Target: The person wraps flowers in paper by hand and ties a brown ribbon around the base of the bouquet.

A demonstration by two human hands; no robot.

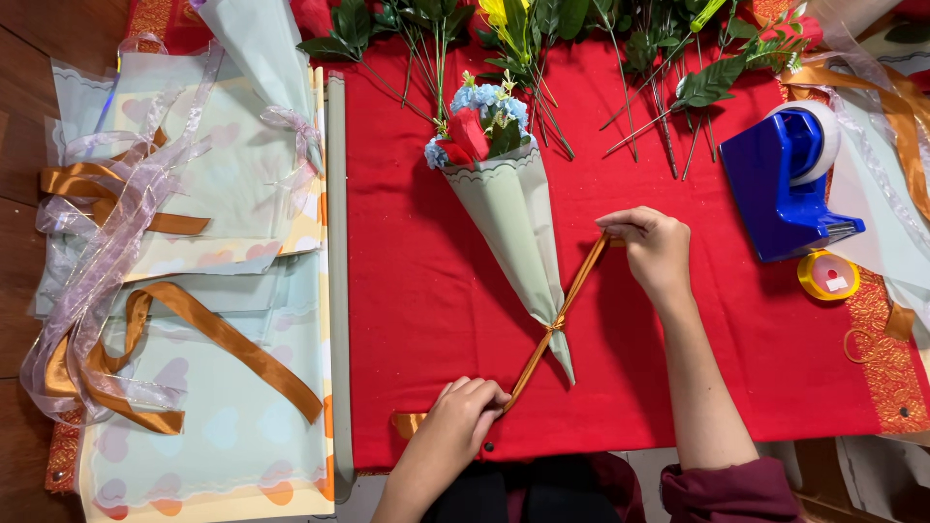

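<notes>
Red-clothed table (678, 320) w/ paper-cone bouquet (504, 208) lying betw. hands, tip nearer left hand (468, 412); orange ribbon (567, 300) knotted near tip, stretched diagonally, ends pinched in left & right hand (654, 242), both clamped.

Ribbon (562, 310): orange satin, smooth with a soft sheen
Bouquet cone (509, 218): pale green wrapping paper, matt, scalloped top edge
Tablecloth (426, 291): red cloth, matt, faintly speckled
Tape dispenser (780, 184): blue plastic, glossy
Wrapping sheets (232, 426): thin pastel paper, slight sheen, heart print
Loose ribbon (107, 223): sheer, translucent lilac gauze
Floor (19, 116): dark wood
</notes>
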